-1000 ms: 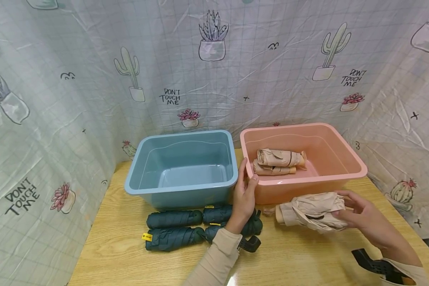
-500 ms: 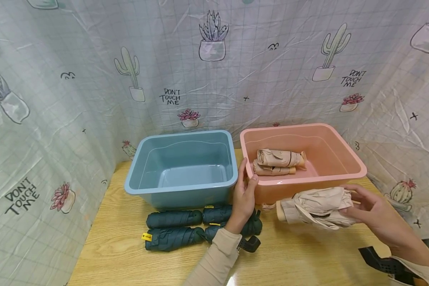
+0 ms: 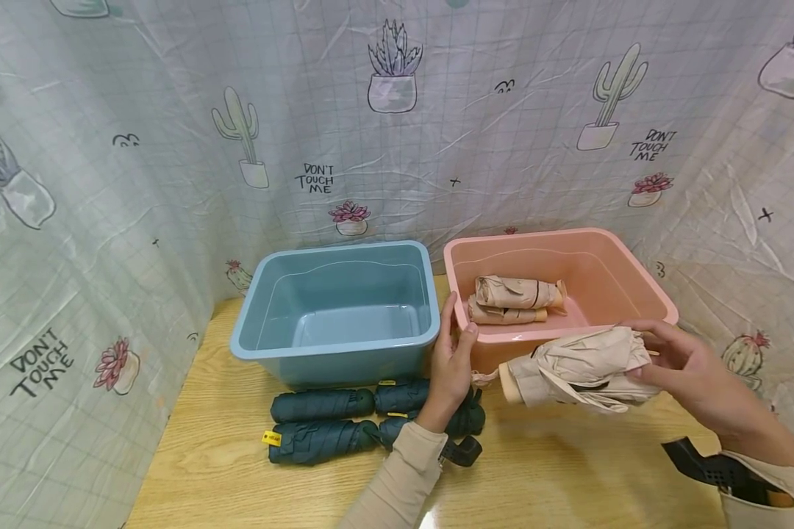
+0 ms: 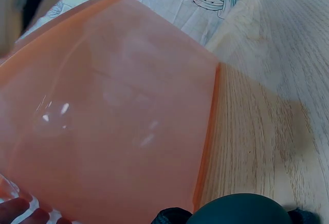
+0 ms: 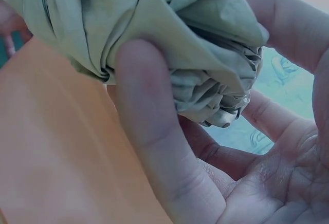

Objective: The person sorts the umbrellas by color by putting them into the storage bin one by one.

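Note:
A folded beige umbrella (image 3: 585,367) is held up in front of the pink bin (image 3: 569,334). My right hand (image 3: 695,375) grips its gathered right end, thumb on the near side and fingers behind, as the right wrist view also shows the bunched cloth (image 5: 154,39). The umbrella's pale handle end points left, with a small strap hanging from it. My left hand (image 3: 451,371) holds the pink bin's front left corner, thumb at the front and fingers along the left side. Inside that bin lie two more beige umbrellas (image 3: 519,292), one partly on the other.
A blue bin (image 3: 334,345) stands left of the pink one, with nothing visible inside. Several dark green folded umbrellas (image 3: 320,441) lie on the wooden table (image 3: 205,455) before it, some partly behind my left arm. A patterned curtain (image 3: 397,176) hangs behind.
My right hand has lifted the beige umbrella off the table, up toward the pink bin's front rim. My left hand and both bins have stayed in place.

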### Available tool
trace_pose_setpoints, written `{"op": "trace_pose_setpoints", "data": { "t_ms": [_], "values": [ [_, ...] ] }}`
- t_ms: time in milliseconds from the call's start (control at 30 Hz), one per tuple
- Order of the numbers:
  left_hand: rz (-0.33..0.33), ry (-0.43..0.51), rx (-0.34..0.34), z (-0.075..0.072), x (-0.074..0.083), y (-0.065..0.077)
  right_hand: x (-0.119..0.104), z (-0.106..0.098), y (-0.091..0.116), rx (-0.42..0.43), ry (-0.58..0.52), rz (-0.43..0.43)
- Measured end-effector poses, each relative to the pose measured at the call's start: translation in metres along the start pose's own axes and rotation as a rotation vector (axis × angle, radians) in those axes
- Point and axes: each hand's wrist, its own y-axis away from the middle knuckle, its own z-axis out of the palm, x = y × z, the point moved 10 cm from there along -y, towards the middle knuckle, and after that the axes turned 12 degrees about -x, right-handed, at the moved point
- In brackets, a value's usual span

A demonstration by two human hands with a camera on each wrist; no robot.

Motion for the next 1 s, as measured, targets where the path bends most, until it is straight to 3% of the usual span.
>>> {"op": "trace_pose_setpoints", "data": {
  "t_ms": [800,1000],
  "values": [
    [-0.004,-0.034,0.009,-0.002,0.003,0.0,-0.032,-0.029,-0.032,-0.08,-0.234,-0.146],
    [-0.035,-0.029,0.027,-0.004,0.0,0.0,-0.036,-0.035,-0.04,-0.084,-0.246,-0.156]
  ]
}}
